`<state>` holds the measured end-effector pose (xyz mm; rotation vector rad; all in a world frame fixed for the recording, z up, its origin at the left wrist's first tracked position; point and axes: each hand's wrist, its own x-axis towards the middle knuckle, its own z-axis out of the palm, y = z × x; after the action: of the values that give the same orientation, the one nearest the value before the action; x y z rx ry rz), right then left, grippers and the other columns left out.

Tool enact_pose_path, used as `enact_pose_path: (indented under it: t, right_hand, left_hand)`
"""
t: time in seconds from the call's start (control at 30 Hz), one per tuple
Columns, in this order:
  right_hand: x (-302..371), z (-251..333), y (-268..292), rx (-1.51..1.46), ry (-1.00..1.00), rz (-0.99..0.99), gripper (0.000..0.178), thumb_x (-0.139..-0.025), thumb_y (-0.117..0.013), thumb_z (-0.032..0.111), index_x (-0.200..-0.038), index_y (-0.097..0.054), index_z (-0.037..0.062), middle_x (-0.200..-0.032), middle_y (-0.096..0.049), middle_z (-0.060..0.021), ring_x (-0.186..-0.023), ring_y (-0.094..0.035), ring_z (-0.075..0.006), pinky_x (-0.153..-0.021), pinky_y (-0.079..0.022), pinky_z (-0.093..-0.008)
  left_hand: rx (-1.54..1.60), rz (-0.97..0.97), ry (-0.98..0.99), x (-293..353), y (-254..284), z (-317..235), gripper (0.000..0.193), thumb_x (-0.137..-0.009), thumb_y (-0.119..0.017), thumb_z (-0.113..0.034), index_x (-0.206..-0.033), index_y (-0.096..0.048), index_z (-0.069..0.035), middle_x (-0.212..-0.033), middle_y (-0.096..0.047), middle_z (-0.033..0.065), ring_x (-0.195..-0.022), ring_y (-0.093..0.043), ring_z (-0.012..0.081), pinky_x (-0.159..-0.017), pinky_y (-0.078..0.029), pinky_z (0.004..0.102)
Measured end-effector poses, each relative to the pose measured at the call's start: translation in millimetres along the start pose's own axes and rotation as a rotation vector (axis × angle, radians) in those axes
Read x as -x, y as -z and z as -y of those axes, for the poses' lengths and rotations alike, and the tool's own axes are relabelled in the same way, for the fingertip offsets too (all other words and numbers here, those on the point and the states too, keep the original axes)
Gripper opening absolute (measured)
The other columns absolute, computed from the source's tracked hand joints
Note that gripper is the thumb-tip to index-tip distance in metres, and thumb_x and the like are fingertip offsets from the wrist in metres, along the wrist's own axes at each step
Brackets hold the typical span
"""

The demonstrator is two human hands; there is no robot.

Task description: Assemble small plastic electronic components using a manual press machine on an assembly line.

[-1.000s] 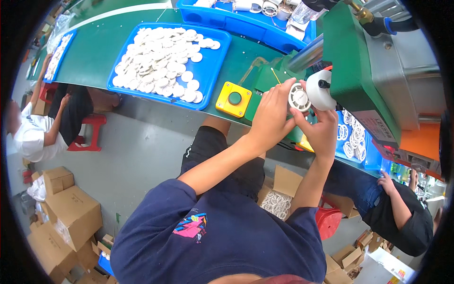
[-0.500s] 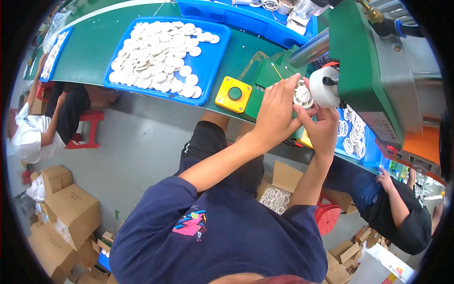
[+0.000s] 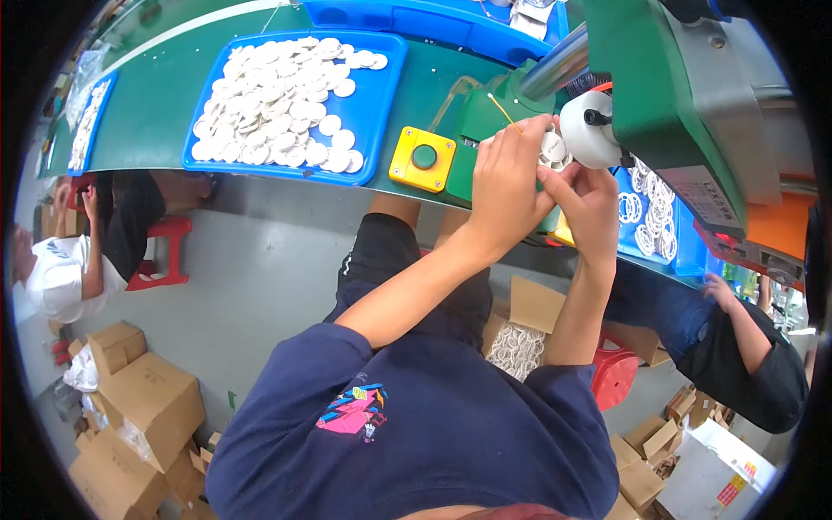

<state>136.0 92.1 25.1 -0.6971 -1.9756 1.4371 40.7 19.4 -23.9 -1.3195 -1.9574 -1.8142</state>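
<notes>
A small white ring part (image 3: 551, 147) is pinched between the curled fingers of the left hand (image 3: 507, 186) and the right hand (image 3: 589, 208). It is held just beside the white round machine head (image 3: 594, 130), above the green bench (image 3: 173, 113).

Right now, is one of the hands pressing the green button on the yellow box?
No, both the left hand and the right hand are at the white round part by the machine, apart from the yellow box.

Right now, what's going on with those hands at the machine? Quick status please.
Left hand and right hand together pinch a small white ring part. Part sits against the machine's white round head. Nothing blocking.
</notes>
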Motion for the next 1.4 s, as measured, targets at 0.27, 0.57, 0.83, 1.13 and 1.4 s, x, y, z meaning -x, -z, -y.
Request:
enact_pose_path:
  t: [0.27,0.57,0.83,1.13,1.4]
  right_hand:
    - [45.6,-16.4,-12.7,0.219,0.295,-0.384,0.037,-0.092,-0.072,0.013,-0.123,-0.059,-0.001,-0.117,-0.065,-0.0115,-0.113,-0.062,-0.0258,-0.101,-0.048,-0.0402]
    - [85.5,-54.3,8.7,0.727,0.204,-0.422,0.015,-0.093,-0.067,0.003,-0.107,-0.062,-0.0009,-0.121,-0.065,-0.0181,-0.117,-0.06,-0.0365,-0.1,-0.047,-0.0446]
    - [83.1,-71.2,-0.7,0.76,0.365,-0.544,0.012,-0.095,-0.062,0.003,-0.106,-0.059,-0.0003,-0.124,-0.062,-0.02,-0.12,-0.056,-0.0395,-0.103,-0.043,-0.0488]
    - [75.7,-41.6,-3.7,0.71,0.307,-0.631,0.011,-0.095,-0.064,0.009,-0.102,-0.063,0.0,-0.114,-0.064,-0.019,-0.11,-0.06,-0.0345,-0.096,-0.047,-0.0441]
    - [41.6,-33.5,-34.2,0.477,0.208,-0.34,0.037,-0.091,-0.073,0.017,-0.119,-0.06,-0.0034,-0.117,-0.062,-0.0186,-0.102,-0.063,-0.0313,-0.093,-0.05,-0.0402]
  left_hand:
    - [0.073,0.19,0.021,26.4,60.5,9.4,0.084,-0.084,-0.081,-0.024,-0.149,-0.036,0.004,-0.139,-0.052,0.0254,-0.132,-0.049,0.0438,-0.109,-0.038,0.0502]
    - [-0.271,0.366,-0.078,32.5,142.4,36.8,0.045,-0.084,-0.075,-0.008,-0.127,-0.062,-0.005,-0.134,-0.06,0.013,-0.129,-0.055,0.035,-0.106,-0.043,0.0456]
    - [-0.407,0.384,-0.118,23.6,149.0,38.1,0.042,-0.084,-0.074,-0.008,-0.125,-0.062,-0.007,-0.127,-0.063,0.0111,-0.125,-0.057,0.0337,-0.101,-0.046,0.0447]
    - [-0.235,0.368,-0.06,-4.3,140.2,38.1,0.033,-0.087,-0.073,-0.009,-0.118,-0.063,-0.004,-0.114,-0.065,0.0144,-0.108,-0.061,0.0368,-0.091,-0.048,0.0449]
    - [-0.011,0.456,-0.22,-46.6,81.1,54.5,0.029,-0.09,-0.07,-0.007,-0.119,-0.065,-0.008,-0.111,-0.066,0.0138,-0.094,-0.065,0.0359,-0.08,-0.054,0.0426]
